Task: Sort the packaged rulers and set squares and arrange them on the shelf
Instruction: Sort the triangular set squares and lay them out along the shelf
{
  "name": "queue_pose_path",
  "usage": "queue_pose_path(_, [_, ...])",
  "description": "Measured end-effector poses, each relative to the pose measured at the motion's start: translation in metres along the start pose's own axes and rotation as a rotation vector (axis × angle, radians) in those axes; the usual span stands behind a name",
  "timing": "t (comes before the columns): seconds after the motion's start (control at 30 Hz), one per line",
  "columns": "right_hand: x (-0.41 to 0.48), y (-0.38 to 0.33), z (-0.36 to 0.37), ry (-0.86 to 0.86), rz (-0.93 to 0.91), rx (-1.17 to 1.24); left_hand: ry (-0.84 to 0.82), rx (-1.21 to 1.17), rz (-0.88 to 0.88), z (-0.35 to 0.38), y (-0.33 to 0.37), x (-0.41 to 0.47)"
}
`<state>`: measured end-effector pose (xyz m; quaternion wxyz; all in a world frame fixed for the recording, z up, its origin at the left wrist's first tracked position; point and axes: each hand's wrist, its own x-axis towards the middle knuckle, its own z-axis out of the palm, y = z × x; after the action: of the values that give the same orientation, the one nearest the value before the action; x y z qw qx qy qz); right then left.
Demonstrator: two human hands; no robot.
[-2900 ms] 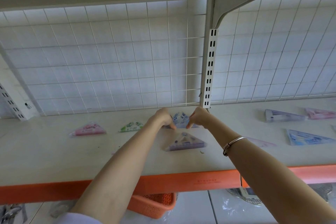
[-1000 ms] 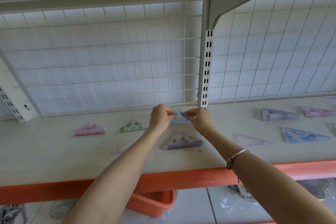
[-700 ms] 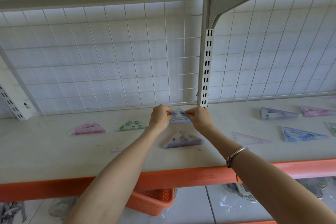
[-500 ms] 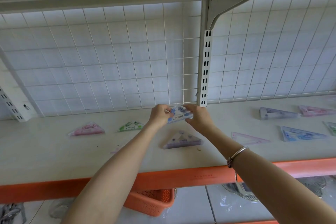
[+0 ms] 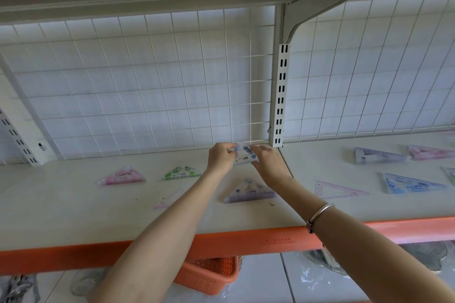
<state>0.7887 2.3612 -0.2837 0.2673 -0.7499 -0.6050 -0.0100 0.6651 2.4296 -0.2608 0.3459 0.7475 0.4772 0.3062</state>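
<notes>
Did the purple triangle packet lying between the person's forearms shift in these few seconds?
No. The purple packet lies where it lay, just as far forward and left of the slotted post.

A small blue pack was held tilted just above the shelf, near its back, pinched between the left hand and right hand. A purple pack lay flat in front of it, with a pink pack and a green pack off to the left.

We have one wide view, worn on the head, facing forward and slightly down, close to the slotted post. The shelf spreads below it, and the wire grid runs on both sides.
</notes>
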Motion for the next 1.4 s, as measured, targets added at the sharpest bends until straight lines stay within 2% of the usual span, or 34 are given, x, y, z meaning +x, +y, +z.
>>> queue_pose_path(0.13, [0.0, -0.001, 0.0, -0.013, -0.042, -0.07, 0.062, 0.058, 0.045, 0.002, 0.003, -0.004])
queue_pose_path(0.27, [-0.003, -0.004, 0.0, -0.022, -0.054, -0.078, 0.136, 0.245, 0.142, 0.004, 0.005, -0.004])
queue_pose_path(0.47, [-0.004, -0.004, -0.005, 0.016, -0.082, -0.09, 0.118, 0.478, 0.153, 0.0, 0.01, -0.006])
queue_pose_path(0.7, [-0.006, -0.004, -0.007, 0.007, -0.053, -0.104, 0.118, 0.601, 0.176, -0.002, 0.008, -0.007])
queue_pose_path(0.77, [-0.006, -0.003, -0.008, 0.01, -0.042, -0.099, 0.097, 0.591, 0.192, 0.0, 0.005, -0.006])
queue_pose_path(0.97, [-0.002, 0.004, -0.012, 0.028, -0.011, -0.05, -0.137, 0.41, 0.204, -0.005, -0.003, -0.007])
queue_pose_path(1.13, [-0.003, 0.002, -0.011, 0.003, -0.008, -0.021, -0.122, 0.422, 0.231, -0.007, -0.012, -0.003])
queue_pose_path(1.4, [0.0, 0.008, -0.01, -0.037, 0.033, 0.019, -0.203, 0.48, 0.213, 0.0, -0.019, 0.003])
